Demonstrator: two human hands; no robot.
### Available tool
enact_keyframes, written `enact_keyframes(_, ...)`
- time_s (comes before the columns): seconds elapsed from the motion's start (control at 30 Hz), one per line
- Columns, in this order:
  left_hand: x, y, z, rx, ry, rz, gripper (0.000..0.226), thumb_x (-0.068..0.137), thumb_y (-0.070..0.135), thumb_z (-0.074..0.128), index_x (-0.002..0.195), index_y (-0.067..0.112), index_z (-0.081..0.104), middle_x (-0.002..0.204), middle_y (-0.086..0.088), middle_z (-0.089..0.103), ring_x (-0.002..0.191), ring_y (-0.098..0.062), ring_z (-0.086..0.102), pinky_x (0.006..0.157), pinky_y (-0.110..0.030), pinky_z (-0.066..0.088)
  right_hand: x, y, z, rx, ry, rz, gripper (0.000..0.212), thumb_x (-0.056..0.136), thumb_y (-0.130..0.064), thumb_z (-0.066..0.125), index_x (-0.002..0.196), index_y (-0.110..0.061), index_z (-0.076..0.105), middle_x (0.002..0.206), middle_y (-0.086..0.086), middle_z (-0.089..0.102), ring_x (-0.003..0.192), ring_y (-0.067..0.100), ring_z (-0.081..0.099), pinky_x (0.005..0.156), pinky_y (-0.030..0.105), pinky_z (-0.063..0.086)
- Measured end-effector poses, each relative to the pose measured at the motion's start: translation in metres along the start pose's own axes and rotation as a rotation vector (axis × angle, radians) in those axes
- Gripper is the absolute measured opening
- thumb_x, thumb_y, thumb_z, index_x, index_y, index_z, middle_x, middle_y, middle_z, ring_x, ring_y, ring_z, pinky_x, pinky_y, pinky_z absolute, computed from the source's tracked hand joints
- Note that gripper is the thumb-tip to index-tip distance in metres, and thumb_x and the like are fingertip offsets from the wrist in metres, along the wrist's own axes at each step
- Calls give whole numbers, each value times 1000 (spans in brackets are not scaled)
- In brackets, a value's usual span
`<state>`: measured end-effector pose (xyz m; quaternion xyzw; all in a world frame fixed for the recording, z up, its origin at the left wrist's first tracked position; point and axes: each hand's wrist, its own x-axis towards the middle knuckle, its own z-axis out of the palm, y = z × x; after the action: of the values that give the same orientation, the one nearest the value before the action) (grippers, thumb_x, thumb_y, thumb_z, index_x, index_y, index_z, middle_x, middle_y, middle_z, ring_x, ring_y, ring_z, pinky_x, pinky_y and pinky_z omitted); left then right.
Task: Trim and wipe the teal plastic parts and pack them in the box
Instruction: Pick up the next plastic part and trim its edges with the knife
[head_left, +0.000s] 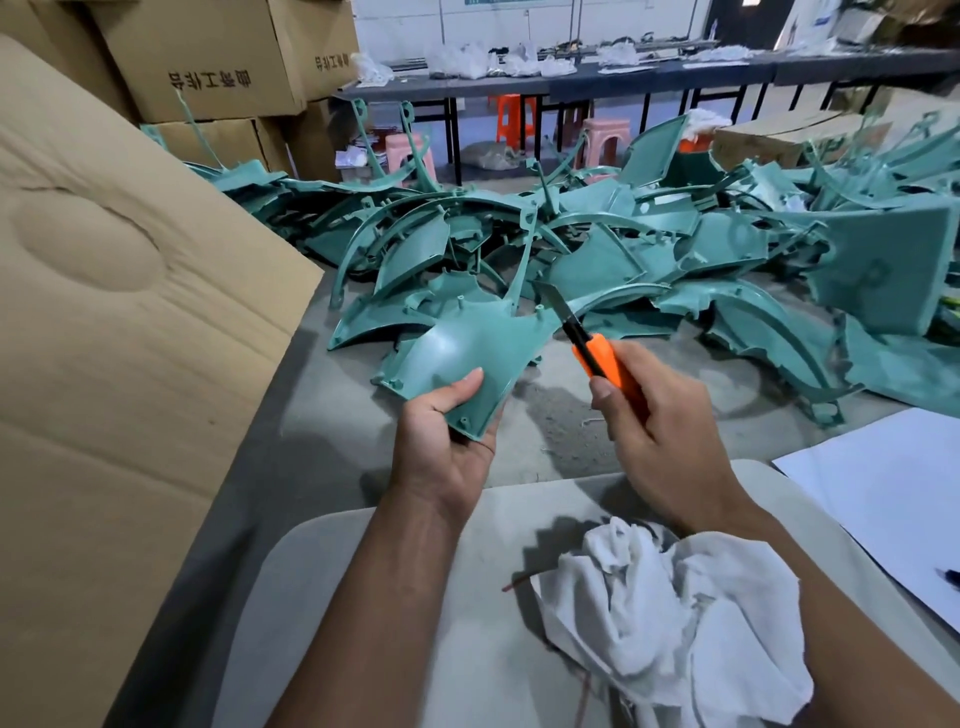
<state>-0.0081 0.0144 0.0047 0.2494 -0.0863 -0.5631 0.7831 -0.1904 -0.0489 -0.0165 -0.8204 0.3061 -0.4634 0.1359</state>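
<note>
Holding a curved teal plastic part (470, 358) by its near corner, the left hand (447, 436) had its thumb pressed flat on the part's inner face and its other fingers curled beneath the edge, mostly hidden; the part stood tilted up above the grey floor, just on the near side of the pile of teal parts (597, 249), its far edge overlapping the pile in view; the right hand (660, 431) gripped an orange utility knife (597, 353), fingers wrapped round the handle and the thumb laid along its side; the blade was extended and pointed away toward the pile, its tip just past the far right corner of the held part, though whether steel touched plastic could not be told; the pile sprawled across the floor, with curved strips and panels lying over one another; left of the pile a large cardboard box flap (130, 312) rose close to the camera; beyond the pile on the left stood stacked cartons (208, 67) printed with characters; behind the pile stood pink and orange stools (605, 140) under a long dark table (571, 85); well nearer than the pile, a crumpled white cloth (670, 623) lay on the person's pale lap; right of the cloth lay a white sheet (893, 499).
</note>
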Motion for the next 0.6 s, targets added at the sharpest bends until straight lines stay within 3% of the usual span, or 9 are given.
enact_keyframes(0.1, 0, 1, 2, -47, 34, 38, 54, 70, -6, 64, 124, 2, 65, 115, -15, 75, 103, -31, 75, 89, -41, 60, -1, -1, 2, -15, -53, -52, 13, 106, -25, 54, 111, -16, 62, 77, -9, 59, 68, 7, 53, 61, 22, 37)
enact_keyframes(0.2, -1, 4, 3, -55, 40, 68, 45, 72, -8, 63, 115, 5, 69, 112, -14, 76, 101, -30, 75, 88, -41, 61, 0, -4, 2, -1, -60, -72, 13, 106, -27, 54, 111, -17, 62, 77, -15, 56, 68, 3, 53, 63, 14, 34)
enact_keyframes(0.33, 0, 4, 5, -47, 73, 33, 31, 89, -12, 56, 113, 1, 69, 109, -14, 77, 94, -27, 77, 85, -38, 62, 1, -2, -4, -32, -110, -96, 17, 105, -30, 53, 115, -20, 62, 81, -17, 57, 70, 5, 53, 62, 27, 39)
enact_keyframes(0.47, 3, 4, 7, 15, 128, 46, 41, 94, -10, 57, 135, -4, 59, 103, -11, 73, 83, -20, 74, 69, -27, 62, 0, -3, -7, -66, -223, -136, 19, 104, -29, 55, 116, -18, 66, 80, -11, 59, 67, 9, 53, 60, 35, 45)
enact_keyframes(0.6, 5, 5, 5, 42, 124, 64, 36, 95, -8, 56, 129, 1, 63, 108, -9, 75, 90, -20, 74, 76, -28, 63, 2, 2, -13, -71, -261, -102, 20, 103, -32, 54, 109, -18, 66, 73, -8, 58, 62, 12, 51, 57, 40, 45)
